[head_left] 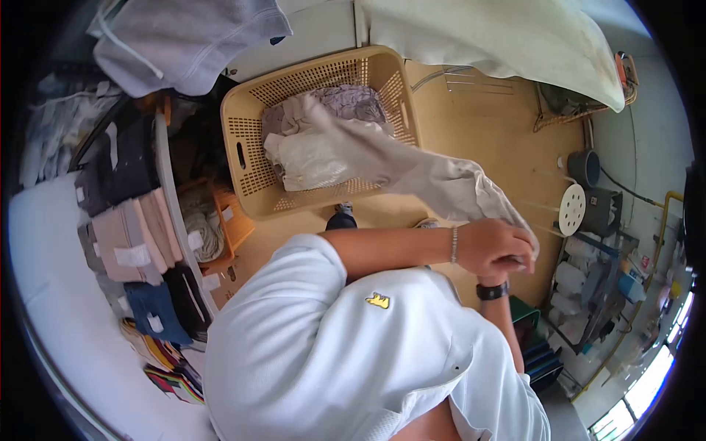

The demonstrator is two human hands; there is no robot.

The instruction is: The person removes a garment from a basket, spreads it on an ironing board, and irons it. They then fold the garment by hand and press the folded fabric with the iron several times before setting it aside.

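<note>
A long beige garment [448, 184] stretches from my left hand [494, 248] back over the laundry basket, its far end smeared by motion. My left arm, with a bracelet at the wrist, crosses in front of my body, and the fingers are closed on the garment's near end. Directly beneath it is my right wrist with a dark watch [493, 289]; the right hand itself is mostly hidden behind the left. In the tan plastic basket [254, 198] lie crumpled pale and mauve-grey clothes [316, 158].
To the left, shelves hold folded clothes [140, 235] and an orange crate [234, 224]. A grey hooded garment [195, 44] hangs at upper left. Pale cloth [500, 37] drapes at the top. On the right stand a round white stool [572, 209] and a dark bucket [583, 169].
</note>
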